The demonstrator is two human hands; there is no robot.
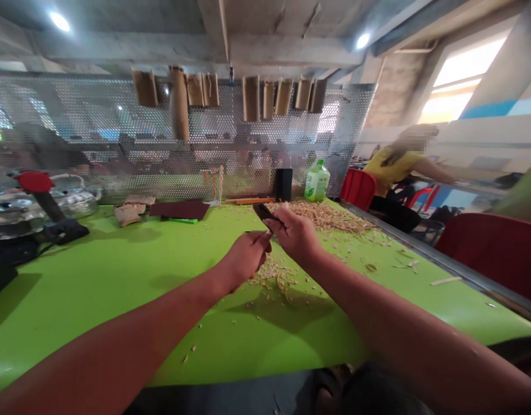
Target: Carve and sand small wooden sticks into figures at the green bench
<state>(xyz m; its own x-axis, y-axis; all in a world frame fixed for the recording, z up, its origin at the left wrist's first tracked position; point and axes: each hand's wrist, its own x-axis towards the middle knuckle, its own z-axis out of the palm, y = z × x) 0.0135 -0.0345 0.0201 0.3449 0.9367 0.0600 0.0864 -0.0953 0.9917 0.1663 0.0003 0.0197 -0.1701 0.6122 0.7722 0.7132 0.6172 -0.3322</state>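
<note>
Above the bright green tabletop (96, 288), head view: the right hand (296, 233) was closed around a dark flat-handled tool (263, 212), whose free end pointed up and away. The left hand (245, 259) was curled into a fist touching the right; whatever it gripped was hidden. Pale wood shavings (278, 279) lay directly below, with a green plastic bottle (317, 180) well beyond.

A green worktop (96, 288) is carrying a heap of wood shavings (326, 216) at far right; a dark red sheet (179, 208) is lying near the back; a black box (283, 184) and plastic bottle (316, 181) are standing behind.
</note>
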